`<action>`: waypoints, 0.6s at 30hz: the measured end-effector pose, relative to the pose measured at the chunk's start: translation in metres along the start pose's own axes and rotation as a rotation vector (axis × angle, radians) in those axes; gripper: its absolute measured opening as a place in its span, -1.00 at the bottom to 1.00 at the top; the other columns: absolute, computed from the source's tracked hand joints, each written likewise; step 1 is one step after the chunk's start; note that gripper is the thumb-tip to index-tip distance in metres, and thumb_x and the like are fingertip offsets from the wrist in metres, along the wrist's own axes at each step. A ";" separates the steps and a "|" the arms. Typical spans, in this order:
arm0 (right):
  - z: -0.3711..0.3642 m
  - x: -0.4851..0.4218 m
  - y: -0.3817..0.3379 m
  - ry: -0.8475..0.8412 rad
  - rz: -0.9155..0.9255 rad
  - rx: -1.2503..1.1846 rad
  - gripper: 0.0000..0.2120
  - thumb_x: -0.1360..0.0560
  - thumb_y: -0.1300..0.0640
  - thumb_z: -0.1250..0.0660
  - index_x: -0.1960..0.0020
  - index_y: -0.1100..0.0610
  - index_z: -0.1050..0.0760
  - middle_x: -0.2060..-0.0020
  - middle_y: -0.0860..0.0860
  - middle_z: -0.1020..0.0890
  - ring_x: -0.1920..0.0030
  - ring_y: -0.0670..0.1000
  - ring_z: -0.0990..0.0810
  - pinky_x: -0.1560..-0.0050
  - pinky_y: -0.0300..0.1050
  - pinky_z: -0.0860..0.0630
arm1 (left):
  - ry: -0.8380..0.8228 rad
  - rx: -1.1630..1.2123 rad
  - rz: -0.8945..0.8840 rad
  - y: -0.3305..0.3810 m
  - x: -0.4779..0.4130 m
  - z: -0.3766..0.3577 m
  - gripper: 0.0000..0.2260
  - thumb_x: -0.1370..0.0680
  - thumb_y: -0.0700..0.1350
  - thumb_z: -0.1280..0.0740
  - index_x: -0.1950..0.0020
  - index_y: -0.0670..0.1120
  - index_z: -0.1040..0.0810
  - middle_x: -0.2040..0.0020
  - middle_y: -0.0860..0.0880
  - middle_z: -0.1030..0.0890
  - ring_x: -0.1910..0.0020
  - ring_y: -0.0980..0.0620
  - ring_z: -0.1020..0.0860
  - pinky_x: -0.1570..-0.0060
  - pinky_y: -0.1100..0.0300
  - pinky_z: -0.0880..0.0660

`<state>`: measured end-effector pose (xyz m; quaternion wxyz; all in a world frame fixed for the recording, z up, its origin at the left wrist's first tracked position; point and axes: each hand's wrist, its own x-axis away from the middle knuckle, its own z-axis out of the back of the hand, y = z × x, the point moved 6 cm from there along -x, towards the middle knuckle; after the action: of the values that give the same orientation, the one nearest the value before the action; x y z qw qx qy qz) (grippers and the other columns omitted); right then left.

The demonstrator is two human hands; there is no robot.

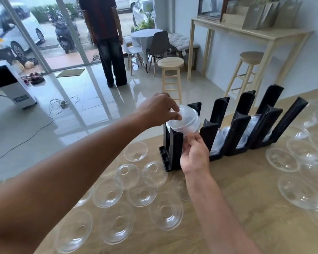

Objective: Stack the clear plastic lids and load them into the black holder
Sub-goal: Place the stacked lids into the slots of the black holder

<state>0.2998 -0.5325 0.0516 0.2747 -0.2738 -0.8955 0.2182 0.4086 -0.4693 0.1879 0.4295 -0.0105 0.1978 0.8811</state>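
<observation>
While I load, stack [184, 123]: tilted, just above end slot of holder [176, 143].
Left grip [157, 109]: pinches top.
Right grip [195, 156]: holds rim.

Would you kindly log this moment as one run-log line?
left hand: grips lid stack | right hand: holds stack base | stack: over holder | loose lids: on table

The left forearm [66, 176] and right forearm [215, 208] are bare along their whole visible length, wrists uncovered. The left hand [157, 110] and right hand [195, 155] are bare too.
</observation>
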 end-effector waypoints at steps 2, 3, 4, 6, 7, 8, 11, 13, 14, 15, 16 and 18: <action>0.006 -0.002 0.006 0.026 -0.058 -0.043 -0.83 -0.57 0.35 -0.24 0.08 0.13 -0.52 0.17 0.04 -0.62 0.13 -0.01 -0.58 -0.20 -0.12 -0.49 | -0.071 -0.088 0.000 0.004 -0.012 -0.006 -0.70 -0.36 0.16 -0.50 0.01 0.03 -0.70 0.03 0.06 -0.58 0.12 0.10 -0.52 0.17 0.19 -0.46; 0.010 -0.003 0.009 0.044 -0.083 -0.042 -0.80 -0.57 0.35 -0.23 0.13 0.11 -0.52 0.21 0.02 -0.61 0.20 -0.04 -0.55 -0.08 -0.15 -0.51 | -0.110 -0.127 0.001 0.006 -0.017 -0.010 -0.70 -0.34 0.16 -0.50 0.04 0.02 -0.71 0.08 0.07 -0.58 0.14 0.10 -0.52 0.25 0.24 -0.41; 0.015 -0.004 0.011 0.067 -0.109 -0.025 -0.77 -0.57 0.34 -0.22 0.17 0.10 -0.52 0.25 0.00 -0.60 0.24 -0.06 -0.52 0.02 -0.18 -0.47 | -0.150 -0.155 0.008 0.008 -0.021 -0.015 -0.71 -0.33 0.16 -0.51 0.08 0.02 -0.71 0.16 0.09 -0.58 0.20 0.11 -0.53 0.34 0.29 -0.36; 0.025 -0.005 0.017 0.112 -0.177 0.023 -0.75 -0.58 0.31 -0.19 0.18 0.06 -0.51 0.26 -0.03 -0.59 0.25 -0.08 -0.50 0.05 -0.19 -0.37 | -0.232 -0.186 0.043 0.008 -0.028 -0.029 -0.76 -0.33 0.12 -0.53 0.17 -0.02 -0.70 0.34 0.12 -0.58 0.43 0.14 -0.55 0.50 0.34 -0.36; 0.029 -0.006 0.020 0.126 -0.220 0.043 -0.75 -0.58 0.29 -0.18 0.16 0.04 -0.51 0.24 -0.05 -0.60 0.23 -0.08 -0.50 0.01 -0.16 -0.33 | -0.273 -0.196 0.063 0.008 -0.030 -0.036 -0.78 -0.33 0.09 -0.54 0.21 -0.05 -0.69 0.41 0.10 -0.58 0.54 0.13 -0.55 0.58 0.33 -0.39; 0.033 -0.008 0.023 0.135 -0.261 0.059 -0.76 -0.59 0.28 -0.16 0.14 0.03 -0.50 0.22 -0.06 -0.60 0.22 -0.09 -0.49 0.00 -0.14 -0.30 | -0.312 -0.200 0.084 0.008 -0.033 -0.044 -0.79 -0.34 0.06 -0.53 0.22 -0.08 -0.68 0.46 0.07 -0.57 0.59 0.12 -0.55 0.61 0.32 -0.44; 0.043 -0.013 0.026 0.172 -0.328 0.081 -0.76 -0.59 0.29 -0.14 0.15 0.06 -0.47 0.26 -0.04 -0.56 0.27 -0.08 -0.44 0.17 -0.17 -0.25 | -0.416 -0.176 0.142 0.005 -0.040 -0.059 -0.81 -0.36 -0.01 -0.54 0.20 -0.12 -0.67 0.46 0.01 -0.60 0.56 0.03 -0.60 0.37 0.15 -0.63; 0.050 -0.016 0.028 0.230 -0.358 0.077 -0.77 -0.61 0.28 -0.15 0.17 0.09 -0.46 0.29 -0.02 -0.51 0.29 -0.07 -0.42 0.24 -0.20 -0.24 | -0.471 -0.156 0.179 0.002 -0.041 -0.066 -0.79 -0.35 -0.05 -0.55 0.14 -0.15 -0.67 0.36 -0.07 -0.65 0.52 -0.01 -0.63 0.30 0.09 -0.65; 0.052 -0.017 0.030 0.254 -0.372 0.078 -0.78 -0.61 0.26 -0.16 0.17 0.10 -0.46 0.30 -0.01 -0.50 0.30 -0.07 -0.42 0.25 -0.21 -0.24 | -0.486 -0.147 0.192 0.002 -0.042 -0.070 -0.77 -0.35 -0.07 -0.56 0.12 -0.17 -0.67 0.33 -0.10 -0.66 0.51 -0.01 -0.63 0.32 0.09 -0.65; 0.055 -0.017 0.031 0.269 -0.384 0.085 -0.79 -0.62 0.25 -0.17 0.17 0.11 -0.45 0.30 -0.01 -0.49 0.31 -0.08 -0.42 0.27 -0.22 -0.24 | -0.493 -0.141 0.201 0.002 -0.042 -0.074 -0.77 -0.34 -0.08 -0.56 0.11 -0.19 -0.67 0.32 -0.11 -0.66 0.52 0.00 -0.63 0.36 0.10 -0.64; 0.058 -0.018 0.032 0.279 -0.395 0.095 -0.80 -0.62 0.24 -0.18 0.17 0.12 -0.45 0.31 -0.01 -0.49 0.31 -0.08 -0.43 0.27 -0.23 -0.24 | -0.495 -0.137 0.208 0.002 -0.043 -0.078 -0.76 -0.34 -0.10 -0.57 0.11 -0.20 -0.66 0.32 -0.11 -0.66 0.52 0.02 -0.62 0.40 0.11 -0.63; 0.063 -0.019 0.035 0.295 -0.409 0.113 -0.80 -0.61 0.24 -0.19 0.17 0.14 -0.46 0.32 0.00 -0.49 0.32 -0.08 -0.43 0.28 -0.24 -0.25 | -0.498 -0.143 0.223 0.001 -0.043 -0.084 -0.76 -0.32 -0.11 -0.58 0.13 -0.21 -0.66 0.34 -0.11 -0.64 0.51 0.03 -0.62 0.43 0.11 -0.62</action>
<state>0.2870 -0.5329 -0.0216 0.4555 -0.1002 -0.8689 0.1656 0.4224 -0.5321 0.1193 0.3632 0.1977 0.0237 0.9102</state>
